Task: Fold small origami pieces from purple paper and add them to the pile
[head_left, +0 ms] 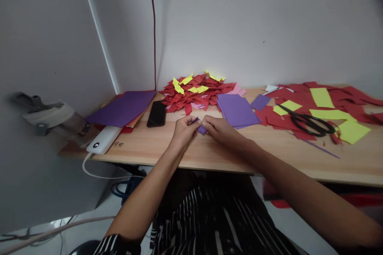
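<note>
A small piece of purple paper [201, 128] lies on the wooden table [227, 151], pinched from both sides. My left hand [184, 128] grips its left end with closed fingers. My right hand [218, 127] presses and holds its right end, fingers curled. Just behind my hands sits a pile of folded red and yellow paper shapes [197, 91], and a stack of purple sheets [237, 109] lies to its right.
A black phone [157, 113] and a white power bank [103, 140] lie at the left, beside a large purple sheet [122, 107]. Black scissors [309, 123] rest among red and yellow paper scraps [326, 105] at the right. A grey wall stands behind.
</note>
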### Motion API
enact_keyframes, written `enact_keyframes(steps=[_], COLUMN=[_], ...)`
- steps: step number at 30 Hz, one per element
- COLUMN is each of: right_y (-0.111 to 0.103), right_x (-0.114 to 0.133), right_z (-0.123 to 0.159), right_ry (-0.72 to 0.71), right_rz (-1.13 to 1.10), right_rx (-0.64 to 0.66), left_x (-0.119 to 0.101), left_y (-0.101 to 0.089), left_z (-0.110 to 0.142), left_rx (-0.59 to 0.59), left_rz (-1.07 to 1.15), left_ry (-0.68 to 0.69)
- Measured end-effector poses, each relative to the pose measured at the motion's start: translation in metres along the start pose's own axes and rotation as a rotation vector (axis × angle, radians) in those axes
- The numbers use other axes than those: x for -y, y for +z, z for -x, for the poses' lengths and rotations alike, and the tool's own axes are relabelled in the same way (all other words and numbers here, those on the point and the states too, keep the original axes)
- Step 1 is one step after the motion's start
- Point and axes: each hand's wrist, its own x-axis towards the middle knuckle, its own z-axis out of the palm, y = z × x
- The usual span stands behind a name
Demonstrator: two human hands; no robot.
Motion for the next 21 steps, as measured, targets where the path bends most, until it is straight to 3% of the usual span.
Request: enact_keyframes(steps=[3, 6, 11, 15, 21], right_y=[-0.001, -0.002, -0.003, -0.003, -0.002], right_x=[0.000, -0.001, -0.006, -0.005, -0.004], right_z=[-0.001, -0.004, -0.007, -0.007, -0.007], right_ry=[0.030, 0.087, 0.122, 0.096, 0.103], right_rz=[-0.017, -0.019, -0.018, -0.035, -0.061], right_rx=[-0.022, -0.131, -0.288, -0.337, -0.350], left_x=[-0.001, -0.002, -0.004, -0.001, 0.004], left_y=[0.002, 0.003, 0.004, 0.008, 0.017], left_z=[0.000, 0.002, 0.006, 0.007, 0.008], left_rx=[0.029, 0.035, 0.020, 0.075, 0.003], left_rz=[0.036, 0.105, 0.067, -0.027, -0.001], left_ry=[-0.011, -0.006, 0.110, 0.097, 0.079])
